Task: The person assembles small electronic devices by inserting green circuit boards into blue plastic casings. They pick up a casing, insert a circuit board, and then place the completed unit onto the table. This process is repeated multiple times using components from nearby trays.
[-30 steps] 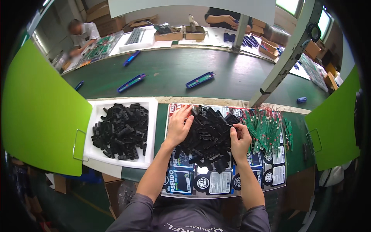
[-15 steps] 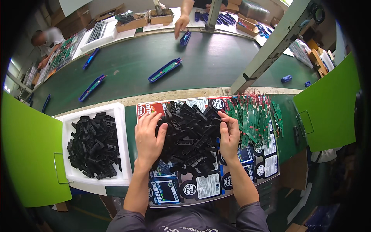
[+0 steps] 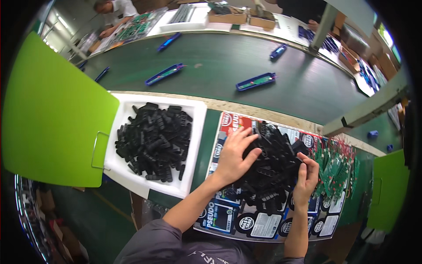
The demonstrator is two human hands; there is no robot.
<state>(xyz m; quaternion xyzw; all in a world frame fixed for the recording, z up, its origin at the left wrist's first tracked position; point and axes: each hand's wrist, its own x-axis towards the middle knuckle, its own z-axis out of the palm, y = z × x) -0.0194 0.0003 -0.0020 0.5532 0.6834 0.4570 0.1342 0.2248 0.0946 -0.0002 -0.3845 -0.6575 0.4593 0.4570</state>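
A heap of small black plastic parts [image 3: 268, 169] lies on a printed sheet [image 3: 263, 225] in front of me. My left hand [image 3: 237, 154] rests at the heap's left side, palm down, fingers spread and thumb apart. At its right side is my right hand [image 3: 306, 178], fingers loosely curved, with a gap between thumb and forefinger; I see nothing held there. Both hands seem to cup the heap, their contact with single parts partly hidden. Right of it lies a bundle of green circuit boards [image 3: 332, 169] with red wires.
A white foam tray [image 3: 200, 132] of similar black parts stands left, beside a green panel [image 3: 57, 114]; another green panel [image 3: 387, 189] is at right. Beyond runs a dark green belt [image 3: 211, 61] carrying blue shells [image 3: 256, 82]. A metal post [image 3: 365, 114] rises at right. Two people work across.
My view has turned left, so the scene sits farther right in it. Both hands stay around the heap. The far person's hand has drawn back from a blue shell on the belt.
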